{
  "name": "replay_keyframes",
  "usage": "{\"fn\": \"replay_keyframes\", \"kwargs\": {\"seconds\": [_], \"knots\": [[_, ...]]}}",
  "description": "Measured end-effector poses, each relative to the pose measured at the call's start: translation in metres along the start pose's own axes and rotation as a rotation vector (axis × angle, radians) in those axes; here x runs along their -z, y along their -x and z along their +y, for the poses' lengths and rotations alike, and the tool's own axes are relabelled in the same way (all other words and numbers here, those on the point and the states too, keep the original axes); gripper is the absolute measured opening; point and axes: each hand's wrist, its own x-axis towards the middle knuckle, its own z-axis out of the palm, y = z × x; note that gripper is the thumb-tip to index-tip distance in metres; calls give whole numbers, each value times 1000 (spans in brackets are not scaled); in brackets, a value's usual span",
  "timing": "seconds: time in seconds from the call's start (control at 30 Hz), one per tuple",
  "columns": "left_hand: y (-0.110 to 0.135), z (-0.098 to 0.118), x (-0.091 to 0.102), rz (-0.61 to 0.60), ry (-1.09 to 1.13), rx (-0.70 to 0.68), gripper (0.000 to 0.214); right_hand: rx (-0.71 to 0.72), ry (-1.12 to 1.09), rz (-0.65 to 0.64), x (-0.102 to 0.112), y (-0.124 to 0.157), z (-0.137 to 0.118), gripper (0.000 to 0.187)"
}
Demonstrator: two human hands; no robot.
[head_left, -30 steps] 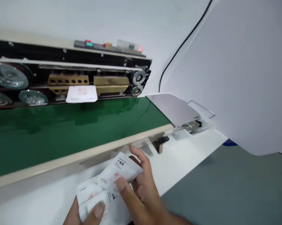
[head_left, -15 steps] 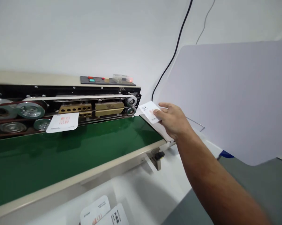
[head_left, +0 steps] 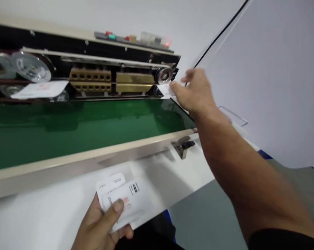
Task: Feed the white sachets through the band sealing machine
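The right grip [head_left: 197, 90] is pinched narrow, thumb and fingers on a white pouch [head_left: 166, 91] whose left edge is at the rollers [head_left: 164, 75] on the right end of the machine [head_left: 91, 47]; blur hides whether they have caught it. This looks like a feeding step, and the next move probably calls for keeping that edge level and letting go once it is drawn in. The left grip [head_left: 102, 222] holds at least two overlapping printed pouches [head_left: 132, 205], thumb on top, near the white bench [head_left: 49, 205]; their contents cannot be seen. Farther left, another pouch [head_left: 42, 90] juts from the machine above the green belt [head_left: 94, 121].
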Motion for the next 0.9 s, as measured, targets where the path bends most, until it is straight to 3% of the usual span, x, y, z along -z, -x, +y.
{"fn": "replay_keyframes", "kwargs": {"seconds": [0.03,0.07,0.13,0.2,0.33,0.47,0.57,0.8,0.9], "knots": [[1,2,-3,-11,26,-16,77,89,15,51,2,18,-5,41],[1,4,-5,-15,50,-31,77,278,19,100,4,40,-10,39],[-1,6,-4,-22,80,-39,73,451,-82,-4,10,92,-16,25],[-3,6,-1,-34,106,-59,66,436,-64,-305,13,146,-13,25],[-6,3,1,-84,96,-86,38,190,-219,-584,4,214,11,31],[-7,3,-2,-87,118,-106,38,-164,-529,-784,-7,225,29,18],[-6,3,-2,-141,150,-74,47,-357,-746,-787,-7,216,30,18],[-4,1,5,-168,17,-40,56,-424,-806,-828,-6,191,25,20],[-6,1,4,-185,10,-45,51,-508,-943,-739,-14,199,20,28]]}}
